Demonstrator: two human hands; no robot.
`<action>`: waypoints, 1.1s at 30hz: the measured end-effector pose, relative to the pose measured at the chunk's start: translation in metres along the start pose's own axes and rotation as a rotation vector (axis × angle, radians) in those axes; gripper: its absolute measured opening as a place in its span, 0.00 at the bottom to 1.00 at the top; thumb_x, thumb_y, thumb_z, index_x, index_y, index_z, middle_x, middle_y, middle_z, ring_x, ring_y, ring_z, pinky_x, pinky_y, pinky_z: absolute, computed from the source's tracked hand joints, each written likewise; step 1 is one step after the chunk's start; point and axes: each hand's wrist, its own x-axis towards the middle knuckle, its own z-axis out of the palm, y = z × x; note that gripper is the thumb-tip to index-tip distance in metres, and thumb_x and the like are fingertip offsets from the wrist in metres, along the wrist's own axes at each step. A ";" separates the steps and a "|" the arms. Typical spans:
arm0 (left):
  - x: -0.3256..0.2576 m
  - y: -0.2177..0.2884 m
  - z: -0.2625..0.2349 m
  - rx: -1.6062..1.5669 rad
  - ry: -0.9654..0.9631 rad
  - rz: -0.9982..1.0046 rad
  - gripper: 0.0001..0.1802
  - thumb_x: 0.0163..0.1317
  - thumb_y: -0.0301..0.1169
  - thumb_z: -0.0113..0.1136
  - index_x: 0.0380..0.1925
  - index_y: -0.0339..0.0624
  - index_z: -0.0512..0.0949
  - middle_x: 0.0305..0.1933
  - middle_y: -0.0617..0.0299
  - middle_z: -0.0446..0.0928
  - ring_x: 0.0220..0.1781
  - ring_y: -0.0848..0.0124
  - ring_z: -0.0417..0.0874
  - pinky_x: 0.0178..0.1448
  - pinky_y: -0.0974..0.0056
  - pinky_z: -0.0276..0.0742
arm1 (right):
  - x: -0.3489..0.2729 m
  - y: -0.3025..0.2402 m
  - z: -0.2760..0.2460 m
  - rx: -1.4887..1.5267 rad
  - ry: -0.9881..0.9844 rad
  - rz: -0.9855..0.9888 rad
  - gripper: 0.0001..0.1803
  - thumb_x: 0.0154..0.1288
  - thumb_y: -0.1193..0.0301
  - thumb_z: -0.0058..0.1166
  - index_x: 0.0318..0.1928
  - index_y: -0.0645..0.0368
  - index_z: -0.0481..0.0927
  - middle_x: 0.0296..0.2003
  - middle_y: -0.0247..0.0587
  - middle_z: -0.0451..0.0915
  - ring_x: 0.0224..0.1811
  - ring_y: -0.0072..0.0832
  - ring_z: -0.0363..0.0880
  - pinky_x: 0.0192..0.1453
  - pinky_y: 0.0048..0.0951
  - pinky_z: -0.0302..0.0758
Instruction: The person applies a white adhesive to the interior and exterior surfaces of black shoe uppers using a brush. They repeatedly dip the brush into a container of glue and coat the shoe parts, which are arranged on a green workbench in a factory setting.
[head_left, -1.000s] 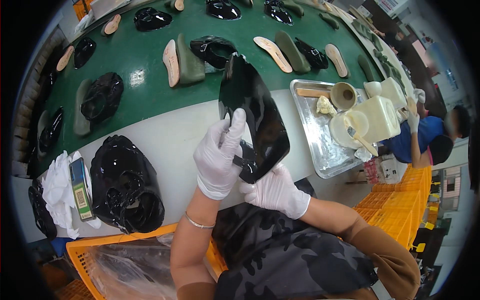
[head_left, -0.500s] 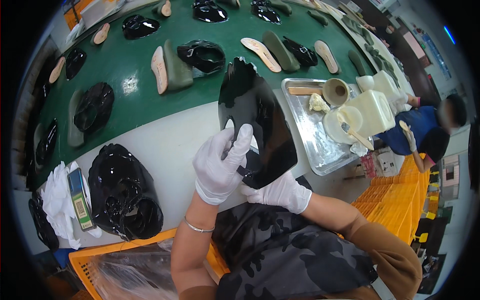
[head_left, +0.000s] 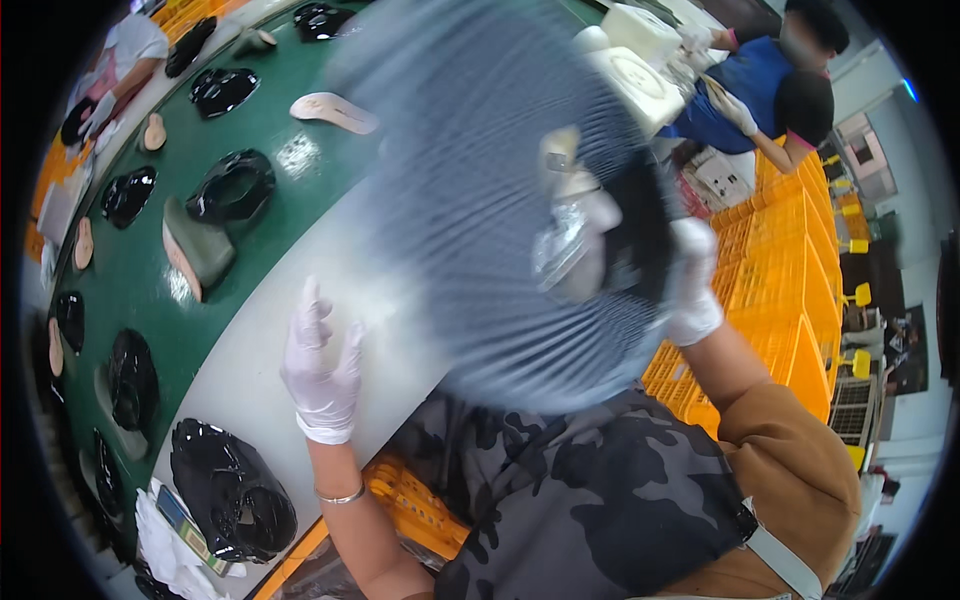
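A large, motion-smeared shoe upper (head_left: 490, 230) fills the middle of the view, close to the camera. Its surface looks dark grey-blue and ribbed, and a hole in it lets parts of the work area show through. My right hand (head_left: 692, 285), in a white glove, grips the upper's right edge; its fingers are partly blurred. To the left, my left hand (head_left: 322, 365), gloved too, is raised over the white table strip (head_left: 250, 350) with fingers apart and nothing in them. At the near left lies a glossy black shoe upper (head_left: 232, 490).
On the green table (head_left: 265, 215) lie several black uppers, tan insoles (head_left: 333, 112) and green shoe lasts (head_left: 205, 240). A phone (head_left: 190, 525) rests on white cloth (head_left: 160, 550). Orange crates (head_left: 775, 290) stand at the right. A co-worker in blue (head_left: 735, 95) works beyond them, another person (head_left: 120, 65) far left.
My left hand has let go of the upper and moved left, its fingers now apart. My right hand has lifted the upper up and right, toward the camera. The view has swung right.
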 end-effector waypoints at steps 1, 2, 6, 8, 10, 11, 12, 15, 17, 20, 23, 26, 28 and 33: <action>0.006 0.019 0.000 -0.060 0.011 -0.198 0.29 0.55 0.26 0.61 0.59 0.41 0.69 0.39 0.57 0.78 0.35 0.69 0.78 0.39 0.66 0.74 | -0.005 -0.012 -0.032 0.033 -0.052 -0.015 0.43 0.53 0.40 0.45 0.60 0.62 0.65 0.47 0.45 0.74 0.44 0.34 0.77 0.48 0.31 0.75; 0.002 0.011 0.004 -0.137 0.057 -0.225 0.29 0.56 0.24 0.59 0.60 0.44 0.68 0.37 0.60 0.76 0.33 0.73 0.75 0.38 0.68 0.73 | -0.006 -0.021 -0.053 0.172 0.023 -0.156 0.41 0.54 0.43 0.48 0.59 0.62 0.66 0.47 0.46 0.74 0.45 0.34 0.76 0.49 0.33 0.75; -0.002 -0.003 0.008 -0.144 0.112 -0.315 0.26 0.59 0.23 0.56 0.60 0.42 0.68 0.36 0.63 0.76 0.32 0.77 0.75 0.36 0.71 0.72 | -0.022 -0.031 -0.146 0.260 0.406 -0.281 0.22 0.62 0.54 0.48 0.52 0.52 0.71 0.39 0.35 0.77 0.36 0.23 0.75 0.34 0.23 0.72; -0.005 -0.010 0.010 -0.153 0.117 -0.332 0.25 0.60 0.23 0.55 0.59 0.41 0.69 0.35 0.63 0.75 0.31 0.77 0.74 0.36 0.72 0.71 | -0.027 -0.011 -0.196 0.109 0.493 -0.198 0.14 0.62 0.56 0.50 0.43 0.47 0.71 0.30 0.26 0.75 0.26 0.15 0.69 0.24 0.18 0.62; -0.005 -0.013 0.011 -0.170 0.109 -0.355 0.23 0.61 0.23 0.54 0.58 0.39 0.69 0.34 0.65 0.74 0.30 0.78 0.73 0.35 0.73 0.70 | -0.026 0.013 -0.212 -0.028 0.625 -0.073 0.10 0.61 0.57 0.52 0.38 0.43 0.70 0.23 0.20 0.69 0.19 0.12 0.61 0.21 0.16 0.54; -0.004 -0.014 0.010 -0.186 0.102 -0.372 0.22 0.62 0.23 0.53 0.58 0.38 0.69 0.34 0.65 0.74 0.30 0.78 0.72 0.35 0.73 0.70 | -0.024 0.015 -0.200 -0.015 0.705 -0.054 0.10 0.61 0.57 0.53 0.35 0.44 0.69 0.22 0.20 0.67 0.19 0.12 0.60 0.21 0.17 0.53; -0.003 -0.015 0.009 -0.202 0.097 -0.389 0.21 0.62 0.23 0.53 0.57 0.37 0.69 0.33 0.66 0.73 0.29 0.79 0.71 0.35 0.73 0.69 | -0.023 0.027 -0.214 0.026 0.711 0.000 0.11 0.60 0.57 0.54 0.38 0.46 0.72 0.24 0.21 0.68 0.18 0.12 0.59 0.20 0.18 0.53; -0.005 -0.022 0.006 -0.230 0.106 -0.422 0.19 0.64 0.24 0.51 0.56 0.34 0.69 0.33 0.67 0.71 0.30 0.79 0.69 0.36 0.73 0.68 | -0.021 0.038 -0.221 -0.214 0.765 0.042 0.22 0.59 0.56 0.57 0.49 0.55 0.74 0.27 0.24 0.72 0.16 0.11 0.58 0.18 0.17 0.54; -0.003 -0.016 0.010 -0.246 0.149 -0.451 0.19 0.64 0.24 0.51 0.56 0.33 0.69 0.33 0.67 0.71 0.31 0.79 0.69 0.37 0.72 0.68 | -0.020 0.038 -0.223 -0.389 0.791 0.037 0.30 0.58 0.55 0.59 0.56 0.60 0.71 0.30 0.27 0.74 0.16 0.11 0.59 0.16 0.17 0.55; 0.000 -0.008 0.011 -0.262 0.170 -0.497 0.19 0.65 0.25 0.50 0.56 0.33 0.69 0.33 0.66 0.71 0.32 0.78 0.69 0.38 0.72 0.68 | -0.019 0.038 -0.230 -0.460 0.812 0.016 0.39 0.57 0.53 0.61 0.61 0.66 0.66 0.33 0.32 0.77 0.15 0.11 0.61 0.15 0.16 0.57; -0.001 -0.008 0.010 -0.241 0.154 -0.518 0.19 0.65 0.25 0.50 0.56 0.33 0.69 0.34 0.65 0.72 0.33 0.77 0.69 0.39 0.72 0.68 | -0.015 0.031 -0.226 -0.425 0.818 0.028 0.40 0.56 0.52 0.61 0.61 0.67 0.66 0.35 0.34 0.77 0.14 0.11 0.59 0.14 0.17 0.54; -0.002 -0.010 0.008 -0.230 0.136 -0.523 0.19 0.65 0.25 0.50 0.56 0.32 0.69 0.34 0.64 0.72 0.33 0.77 0.70 0.40 0.72 0.68 | -0.013 0.027 -0.240 -0.512 0.789 0.026 0.36 0.57 0.58 0.62 0.59 0.69 0.68 0.41 0.38 0.78 0.30 0.17 0.73 0.33 0.17 0.69; -0.001 -0.008 0.008 -0.240 0.138 -0.531 0.19 0.65 0.25 0.50 0.56 0.32 0.69 0.34 0.64 0.73 0.33 0.77 0.70 0.40 0.72 0.68 | -0.014 0.022 -0.252 -0.591 0.819 0.017 0.34 0.57 0.60 0.62 0.57 0.70 0.69 0.42 0.39 0.78 0.36 0.19 0.74 0.40 0.18 0.70; -0.003 -0.008 0.007 -0.224 0.141 -0.532 0.18 0.66 0.24 0.48 0.56 0.31 0.69 0.34 0.64 0.73 0.33 0.77 0.70 0.40 0.72 0.69 | -0.013 -0.020 -0.284 -0.692 0.946 -0.110 0.28 0.59 0.61 0.59 0.56 0.66 0.72 0.37 0.36 0.78 0.29 0.15 0.73 0.26 0.15 0.68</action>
